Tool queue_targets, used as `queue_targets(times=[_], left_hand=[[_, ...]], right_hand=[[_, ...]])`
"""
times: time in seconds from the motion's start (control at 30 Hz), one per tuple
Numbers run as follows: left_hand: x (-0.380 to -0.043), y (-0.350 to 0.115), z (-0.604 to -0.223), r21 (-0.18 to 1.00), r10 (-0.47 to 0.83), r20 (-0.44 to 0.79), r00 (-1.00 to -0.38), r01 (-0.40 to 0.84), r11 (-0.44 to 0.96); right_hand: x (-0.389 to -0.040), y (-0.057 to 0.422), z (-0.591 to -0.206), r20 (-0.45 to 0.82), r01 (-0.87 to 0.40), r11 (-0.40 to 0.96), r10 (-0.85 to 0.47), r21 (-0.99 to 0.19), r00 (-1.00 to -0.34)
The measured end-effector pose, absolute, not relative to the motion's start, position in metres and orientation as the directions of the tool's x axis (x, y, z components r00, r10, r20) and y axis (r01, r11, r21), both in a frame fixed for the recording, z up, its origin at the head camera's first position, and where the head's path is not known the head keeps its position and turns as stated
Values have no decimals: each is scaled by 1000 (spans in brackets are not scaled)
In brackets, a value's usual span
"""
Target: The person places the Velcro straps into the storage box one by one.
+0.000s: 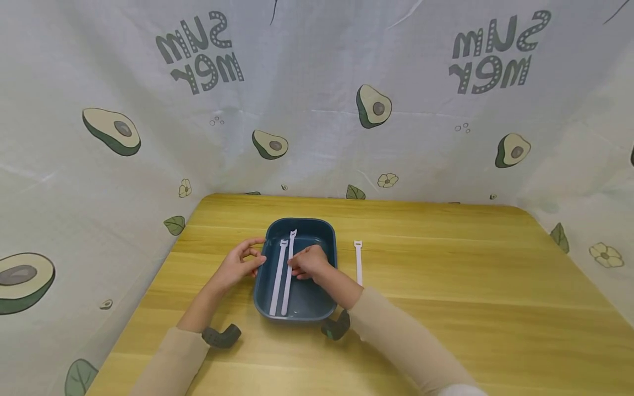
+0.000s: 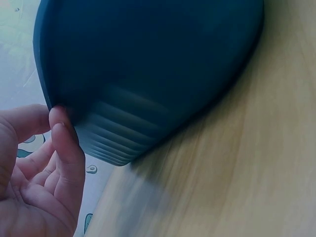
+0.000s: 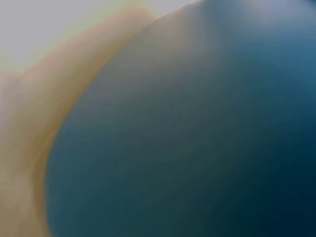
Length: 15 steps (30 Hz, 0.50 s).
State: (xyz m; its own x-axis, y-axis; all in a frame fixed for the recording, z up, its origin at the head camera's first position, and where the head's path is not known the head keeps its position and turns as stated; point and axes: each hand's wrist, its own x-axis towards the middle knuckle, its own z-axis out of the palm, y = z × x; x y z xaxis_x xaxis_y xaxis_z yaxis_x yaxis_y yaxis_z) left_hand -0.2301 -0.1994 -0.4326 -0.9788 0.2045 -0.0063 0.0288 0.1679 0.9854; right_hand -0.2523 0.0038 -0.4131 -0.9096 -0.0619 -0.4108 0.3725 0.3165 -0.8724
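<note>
A dark blue rectangular tray (image 1: pixel 317 302) stands on the table with two white cable straps inside, side by side along its left half. My left hand (image 1: pixel 239 264) pinches the tray's left rim between thumb and fingers; the left wrist view shows this hand (image 2: pixel 42 177) at the edge of the tray (image 2: pixel 148 54). Reaching over the tray, my right hand (image 1: pixel 311 260) pinches the longer strap (image 1: pixel 287 291) partway along. To its left lies the other strap (image 1: pixel 278 279). In the right wrist view the tray's wall (image 3: pixel 163 143) fills most of the picture, blurred, and hides the right hand.
On the wooden table (image 1: pixel 470 286), a third white strap (image 1: pixel 359 261) lies right of the tray, its lower end hidden by my right arm. Dark curved camera mounts (image 1: pixel 222 336) sit at both wrists. A curtain printed with avocados (image 1: pixel 317 93) hangs behind the table.
</note>
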Motion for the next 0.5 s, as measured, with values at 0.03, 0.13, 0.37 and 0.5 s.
queue_targets(times=[0.03,0.13,0.37,0.5], left_hand=[[-230,-199,-432,986,204,-5,-979,29,167],[-230,-199,-432,986,207,-4,-978,30,163],[-230,-200,-433,987,206,-10,-979,24,161],[-230,-200,-433,987,209,-9,-978,25,158]], right_hand=[[-252,3,-413,-412,373,329,-55,-868,-910],[-252,2,-413,-419,380,353,-37,-855,-907],[-253,0,-418,-433,392,378,-25,-839,-901],[-254,-1,-420,-428,386,406,-14,-828,-903]])
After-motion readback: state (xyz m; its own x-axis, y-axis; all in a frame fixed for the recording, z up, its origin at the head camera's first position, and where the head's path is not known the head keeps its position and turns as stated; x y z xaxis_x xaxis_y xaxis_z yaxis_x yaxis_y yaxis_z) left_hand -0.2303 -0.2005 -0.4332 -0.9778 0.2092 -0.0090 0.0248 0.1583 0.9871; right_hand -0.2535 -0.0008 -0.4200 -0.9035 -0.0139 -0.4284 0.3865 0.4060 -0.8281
